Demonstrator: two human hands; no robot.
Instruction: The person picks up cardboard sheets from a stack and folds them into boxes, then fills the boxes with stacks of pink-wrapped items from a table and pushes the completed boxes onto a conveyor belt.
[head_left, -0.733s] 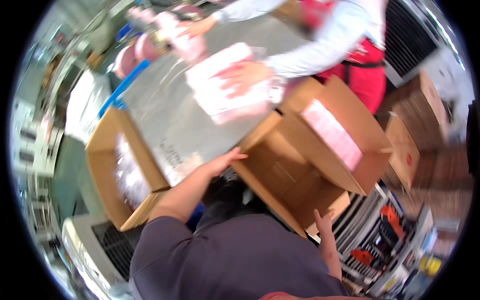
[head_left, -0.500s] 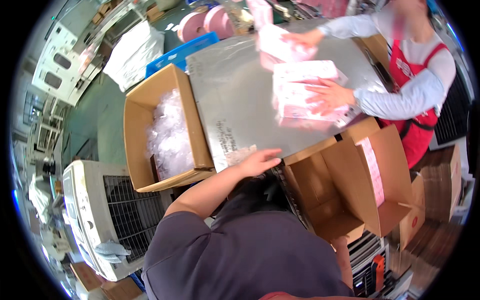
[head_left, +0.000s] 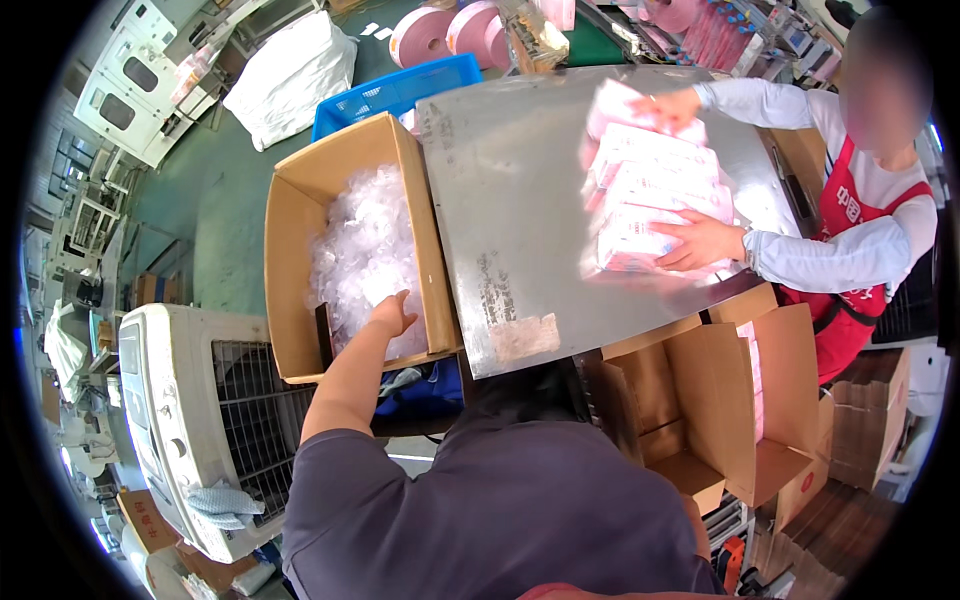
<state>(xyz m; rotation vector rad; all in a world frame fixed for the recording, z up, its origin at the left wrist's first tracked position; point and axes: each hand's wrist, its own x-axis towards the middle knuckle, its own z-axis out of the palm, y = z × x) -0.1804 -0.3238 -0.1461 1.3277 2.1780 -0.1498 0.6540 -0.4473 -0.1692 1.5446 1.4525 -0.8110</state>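
My left hand (head_left: 396, 314) reaches over the near right part of a tall cardboard box (head_left: 287, 240) filled with a heap of clear plastic pieces (head_left: 365, 240), which look like crumpled bags or small parts. Its fingers are bent and somewhat apart, at the heap, with nothing visibly held. My right hand is hidden; only a strip of my right arm (head_left: 696, 525) shows beside my body, below an open carton (head_left: 690, 400). On the grey metal table (head_left: 500, 190) stands a row of pink-and-white packs (head_left: 650, 190), held at both ends by a co-worker's hands.
The co-worker, in a red apron (head_left: 845, 240), stands at the table's right side. Flattened cartons (head_left: 870, 410) are stacked at the right. A white machine with a grille (head_left: 165, 430) is at my left. Beyond the box are a blue crate (head_left: 400, 92) and pink rolls (head_left: 422, 38).
My left hand has moved left from the table's near edge into the box of plastic pieces. The co-worker has drawn the pink packs together into a row. My right hand has slipped from view.
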